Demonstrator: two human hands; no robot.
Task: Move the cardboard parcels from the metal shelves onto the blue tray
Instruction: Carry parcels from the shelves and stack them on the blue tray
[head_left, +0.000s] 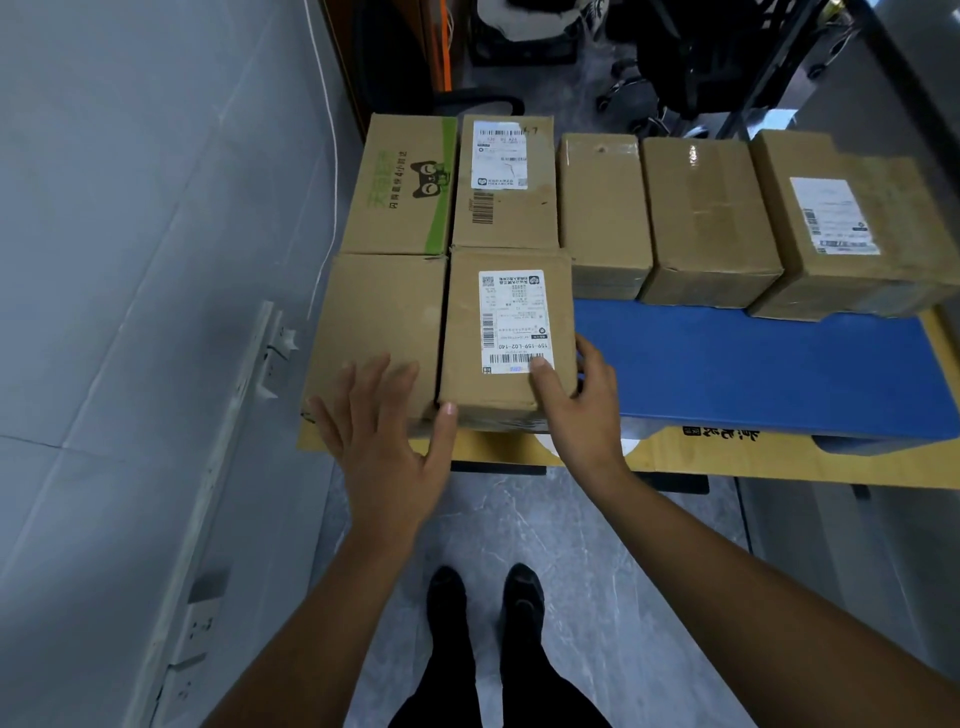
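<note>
Several cardboard parcels stand on the blue tray (753, 364). The nearest labelled parcel (506, 338) sits at the tray's front left, beside a plain parcel (379, 322). My right hand (576, 410) grips the labelled parcel's near right corner, thumb on top and fingers down its right side. My left hand (384, 441) lies spread over the near edge of the plain parcel, thumb touching the labelled parcel's lower left corner. Behind them are a green-printed parcel (405, 184), another labelled parcel (504, 182), and a row of three parcels (711, 218) running to the right.
The tray rests on a yellow-topped table (727, 457). A grey wall (130, 260) with sockets runs along the left. Office chair bases (639, 88) and dark clutter lie on the floor behind. My feet (483, 597) stand on grey floor below the table edge.
</note>
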